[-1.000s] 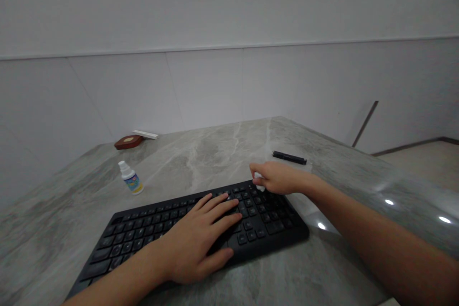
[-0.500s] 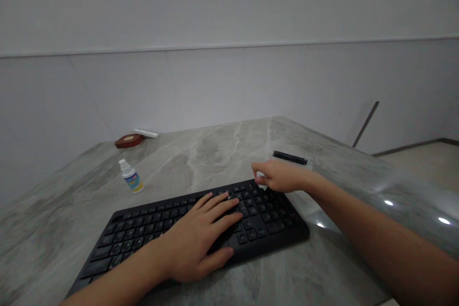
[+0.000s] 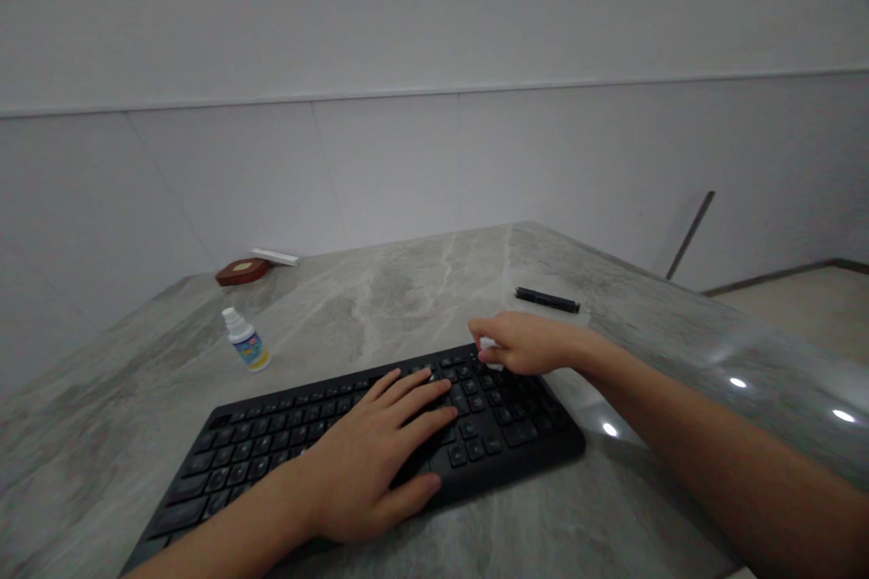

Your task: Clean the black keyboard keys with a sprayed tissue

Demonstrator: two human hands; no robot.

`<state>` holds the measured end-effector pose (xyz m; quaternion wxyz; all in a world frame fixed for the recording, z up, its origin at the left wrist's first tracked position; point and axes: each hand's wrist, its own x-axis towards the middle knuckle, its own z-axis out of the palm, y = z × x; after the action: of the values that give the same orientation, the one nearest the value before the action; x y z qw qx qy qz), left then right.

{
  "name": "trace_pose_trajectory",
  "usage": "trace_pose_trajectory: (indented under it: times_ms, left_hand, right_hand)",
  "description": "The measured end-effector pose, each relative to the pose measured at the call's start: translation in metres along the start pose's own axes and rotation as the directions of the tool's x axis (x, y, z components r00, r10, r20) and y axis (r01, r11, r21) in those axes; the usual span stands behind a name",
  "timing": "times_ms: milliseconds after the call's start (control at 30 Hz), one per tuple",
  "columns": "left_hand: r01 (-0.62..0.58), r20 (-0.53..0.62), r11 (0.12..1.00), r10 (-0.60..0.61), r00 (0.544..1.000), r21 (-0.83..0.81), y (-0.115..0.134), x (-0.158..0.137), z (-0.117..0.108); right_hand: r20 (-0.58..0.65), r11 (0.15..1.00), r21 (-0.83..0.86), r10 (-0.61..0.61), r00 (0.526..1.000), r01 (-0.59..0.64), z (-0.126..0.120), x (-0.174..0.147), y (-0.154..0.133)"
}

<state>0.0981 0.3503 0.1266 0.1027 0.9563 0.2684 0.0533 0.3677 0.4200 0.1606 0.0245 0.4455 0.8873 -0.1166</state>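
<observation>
A black keyboard [image 3: 272, 434] lies at a slant across the near part of the table. My left hand [image 3: 377, 461] rests flat on its middle with the fingers spread over the keys. At the keyboard's far right corner, my right hand [image 3: 522, 344] is closed around a small white wad [image 3: 490, 355], maybe tissue or cloth; most of it is hidden by the fingers. That hand is over the upper number-pad keys. Left of and beyond the keyboard stands a small white bottle [image 3: 245, 342] with a blue and yellow label.
Beyond my right hand lies a black pen-like stick [image 3: 547, 299]. Near the wall, a reddish-brown case [image 3: 243, 271] and a flat white bar [image 3: 275, 257] lie together on the grey marbled table [image 3: 407, 289]. A white wall [image 3: 407, 163] closes off the far side.
My right hand, with the white wad, has shifted slightly left along the keyboard's far edge. My left hand keeps its place on the keys. The view has tilted very slightly.
</observation>
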Motion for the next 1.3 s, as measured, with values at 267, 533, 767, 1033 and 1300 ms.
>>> trace_pose_trajectory:
  times_ms: [267, 533, 767, 1033, 1300]
  left_hand:
    - [0.005, 0.009, 1.000, -0.005, 1.000, -0.008, 0.001, 0.000, -0.002]
    - [0.003, 0.009, 1.000, -0.003, 1.000, 0.002, 0.001, 0.000, -0.003]
    - [-0.004, 0.000, 1.000, 0.004, 1.000, -0.018, 0.001, 0.000, -0.002]
    - [-0.008, -0.022, 1.000, 0.007, 1.000, -0.023, 0.000, 0.000, -0.001]
    - [-0.010, -0.022, 1.000, 0.010, 1.000, -0.025, 0.001, 0.000, -0.003]
  right_hand:
    - [-0.066, 0.997, -0.032, 0.066, 0.996, -0.069, 0.003, 0.001, 0.004]
    - [-0.036, 1.000, -0.001, 0.030, 0.999, -0.030, 0.003, 0.001, 0.002]
    - [-0.016, 0.999, 0.046, 0.004, 1.000, -0.003, 0.002, 0.002, 0.004]
    - [-0.071, 0.998, -0.010, 0.060, 0.996, -0.061, 0.003, 0.002, 0.007]
    - [-0.080, 0.996, -0.034, 0.080, 0.994, -0.083, 0.002, 0.002, 0.003]
